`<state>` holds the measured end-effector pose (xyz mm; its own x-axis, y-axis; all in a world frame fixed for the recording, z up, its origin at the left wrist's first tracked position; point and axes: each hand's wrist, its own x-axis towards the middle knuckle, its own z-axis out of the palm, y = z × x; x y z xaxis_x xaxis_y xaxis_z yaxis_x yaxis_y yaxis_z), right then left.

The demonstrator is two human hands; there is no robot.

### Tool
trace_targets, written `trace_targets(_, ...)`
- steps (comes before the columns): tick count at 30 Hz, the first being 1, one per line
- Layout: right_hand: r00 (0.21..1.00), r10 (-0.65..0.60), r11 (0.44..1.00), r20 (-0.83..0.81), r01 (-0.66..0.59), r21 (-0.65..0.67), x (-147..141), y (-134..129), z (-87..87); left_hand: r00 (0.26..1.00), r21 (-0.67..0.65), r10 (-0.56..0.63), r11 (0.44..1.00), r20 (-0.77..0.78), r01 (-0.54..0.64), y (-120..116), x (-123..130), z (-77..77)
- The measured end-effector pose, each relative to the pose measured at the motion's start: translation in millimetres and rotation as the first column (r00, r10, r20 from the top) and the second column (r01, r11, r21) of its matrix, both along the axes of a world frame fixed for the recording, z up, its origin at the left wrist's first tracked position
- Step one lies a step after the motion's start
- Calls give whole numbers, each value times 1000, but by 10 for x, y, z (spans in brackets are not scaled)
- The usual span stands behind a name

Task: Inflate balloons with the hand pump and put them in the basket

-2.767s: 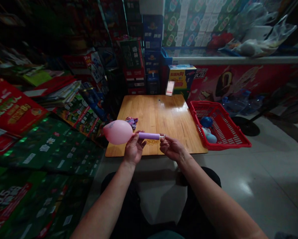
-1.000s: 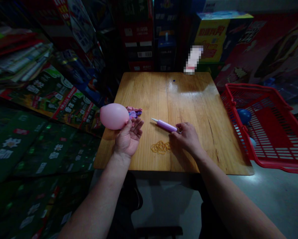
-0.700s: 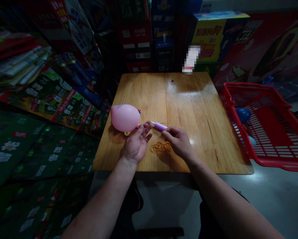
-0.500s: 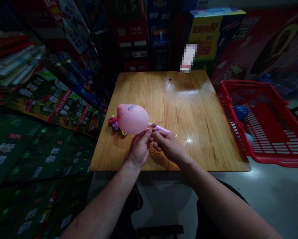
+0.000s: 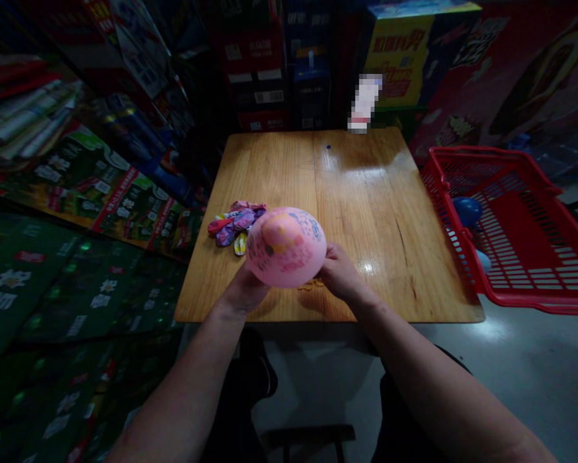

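A pink inflated balloon (image 5: 289, 251) with printed patterns hangs over the near part of the wooden table, its rounded end turned up towards me. My left hand (image 5: 250, 287) holds it from the lower left, the fingers hidden behind it. On the other side my right hand (image 5: 337, 273) has its curled fingers against the balloon, the tips covered. Beneath the balloon's lower edge lie orange rubber bands (image 5: 312, 285). To its left is a pile of flat balloons (image 5: 233, 225), purple, red, yellow and pink. The balloon's neck is out of sight.
The wooden table (image 5: 366, 212) has a small dark blue spot (image 5: 328, 147) near its far edge. At right stands a red basket (image 5: 510, 299) holding a blue balloon (image 5: 468, 211) and a pale one (image 5: 482, 262). Green cartons (image 5: 67, 283) line the left, and more boxes (image 5: 257, 77) stand behind.
The pink balloon has swung right and turned its end towards me. My hands have moved apart from the neck to its two sides. The purple stick is now hidden.
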<state>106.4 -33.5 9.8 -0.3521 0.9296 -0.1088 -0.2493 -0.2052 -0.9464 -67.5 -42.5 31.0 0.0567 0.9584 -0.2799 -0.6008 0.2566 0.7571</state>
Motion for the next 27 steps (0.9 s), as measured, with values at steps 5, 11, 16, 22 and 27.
trace_targets(5,922,41,924,385,-182,336,102,-63,111,934,-104,-344,937,-100,334,-14,-292,92)
trace_targets(11,824,-36,815,565,-303,494,62,-173,0,810,-138,-549,836,-206,531,-281,-191,-86)
trace_targets(16,811,-47,783,583,-333,526,33,-246,1,780,-166,-531,847,-331,505,-370,-187,-42)
trace_targets(22,792,-135,724,595,-331,606,-2,-275,12,683,-298,-523,852,-510,430,-358,-304,77)
trace_targets(27,768,-230,642,597,-341,686,-34,-292,-5,677,-339,-545,839,-495,427,-334,-356,130)
